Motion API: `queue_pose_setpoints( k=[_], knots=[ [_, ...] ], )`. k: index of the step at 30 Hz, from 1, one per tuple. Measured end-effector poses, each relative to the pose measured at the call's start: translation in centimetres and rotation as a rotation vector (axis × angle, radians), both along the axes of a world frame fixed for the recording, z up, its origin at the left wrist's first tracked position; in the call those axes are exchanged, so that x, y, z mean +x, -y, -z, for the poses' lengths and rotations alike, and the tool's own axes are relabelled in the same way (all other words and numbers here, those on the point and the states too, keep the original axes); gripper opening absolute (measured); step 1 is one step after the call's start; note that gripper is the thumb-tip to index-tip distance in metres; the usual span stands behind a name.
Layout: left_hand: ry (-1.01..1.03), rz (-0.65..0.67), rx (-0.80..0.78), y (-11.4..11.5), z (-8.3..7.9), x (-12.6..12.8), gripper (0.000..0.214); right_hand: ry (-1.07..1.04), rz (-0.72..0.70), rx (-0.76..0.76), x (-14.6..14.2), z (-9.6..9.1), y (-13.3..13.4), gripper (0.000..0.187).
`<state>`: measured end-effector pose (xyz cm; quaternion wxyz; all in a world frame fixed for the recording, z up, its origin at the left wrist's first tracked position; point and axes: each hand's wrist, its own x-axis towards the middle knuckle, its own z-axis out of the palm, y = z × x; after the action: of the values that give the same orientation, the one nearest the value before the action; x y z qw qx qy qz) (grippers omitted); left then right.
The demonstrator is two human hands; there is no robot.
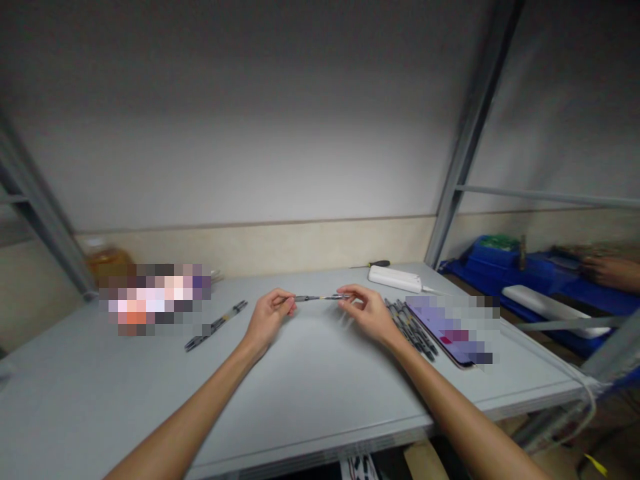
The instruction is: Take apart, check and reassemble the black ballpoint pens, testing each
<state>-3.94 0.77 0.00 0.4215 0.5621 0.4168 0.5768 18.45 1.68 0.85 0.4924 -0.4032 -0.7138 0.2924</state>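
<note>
A thin pen, dark and grey with a pale tan band near its middle, is held level above the table, stretched between my two hands. My left hand pinches its left end between thumb and fingertips. At the other end, the fingers and thumb of my right hand close on the pen. Several similar dark pens lie in a bunch beside my right wrist, partly covered by it. Left of my left hand, more of these pens rest slanted on the table; their exact number I cannot make out.
A phone with a blurred screen lies right of the bunch. Behind it are a white power strip and a screwdriver. A pixelated object sits back left. Metal posts frame the table. Another person's hand shows far right.
</note>
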Motion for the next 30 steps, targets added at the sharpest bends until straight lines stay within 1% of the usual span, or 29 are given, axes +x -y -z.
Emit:
queue_pose_setpoints(
  k=[2,3,6,7,8,9,11,14,15,18,19,20,21,23,24,26,28,30],
  knots=[
    [0.007,0.006,-0.013,0.01,0.02,-0.01,0.025,0.033,-0.017,-0.035,0.00,0.10,-0.03,0.029],
    [0.008,0.015,-0.018,0.04,0.02,0.02,0.024,0.062,-0.017,-0.062,-0.04,0.11,0.00,0.032],
    [0.008,0.038,-0.028,0.18,-0.06,0.17,0.025,0.138,-0.010,-0.146,-0.19,-0.01,0.13,0.052],
    [0.010,0.039,-0.029,0.21,-0.10,0.22,0.025,0.140,-0.009,-0.157,-0.23,-0.07,0.18,0.055],
    [0.013,0.037,-0.028,0.22,-0.12,0.24,0.025,0.130,-0.009,-0.152,-0.26,-0.14,0.21,0.054],
    [0.019,0.032,-0.026,0.20,-0.13,0.23,0.025,0.110,-0.012,-0.131,-0.26,-0.20,0.23,0.049],
    [0.031,0.024,-0.024,0.11,-0.09,0.16,0.025,0.060,-0.023,-0.073,-0.22,-0.28,0.25,0.033],
    [0.042,0.026,-0.035,-0.01,0.06,0.04,0.025,0.061,-0.045,-0.055,-0.18,-0.33,0.34,0.029],
    [0.042,0.031,-0.042,-0.01,0.08,0.04,0.025,0.085,-0.050,-0.075,-0.19,-0.34,0.40,0.028],
    [0.036,0.057,-0.051,0.13,0.05,0.17,0.024,0.165,-0.048,-0.163,-0.24,-0.36,0.53,0.049],
    [0.035,0.062,-0.051,0.18,0.01,0.22,0.024,0.175,-0.045,-0.178,-0.24,-0.35,0.54,0.053],
    [0.036,0.063,-0.051,0.21,-0.02,0.26,0.024,0.173,-0.042,-0.176,-0.23,-0.34,0.53,0.053],
    [0.041,0.061,-0.054,0.22,-0.03,0.29,0.024,0.160,-0.043,-0.157,-0.21,-0.31,0.50,0.049],
    [0.059,0.049,-0.074,0.17,0.00,0.27,0.026,0.120,-0.063,-0.095,-0.13,-0.25,0.40,0.031],
    [0.069,0.042,-0.088,0.13,0.05,0.23,0.026,0.109,-0.073,-0.070,-0.09,-0.21,0.35,0.027],
    [0.081,0.035,-0.114,0.06,0.16,0.15,0.028,0.125,-0.084,-0.053,-0.03,-0.17,0.28,0.028],
    [0.080,0.045,-0.126,0.05,0.24,0.12,0.029,0.191,-0.076,-0.063,-0.03,-0.18,0.28,0.023],
    [0.077,0.064,-0.125,0.08,0.26,0.15,0.029,0.263,-0.058,-0.079,-0.07,-0.22,0.33,0.036]
  ],
)
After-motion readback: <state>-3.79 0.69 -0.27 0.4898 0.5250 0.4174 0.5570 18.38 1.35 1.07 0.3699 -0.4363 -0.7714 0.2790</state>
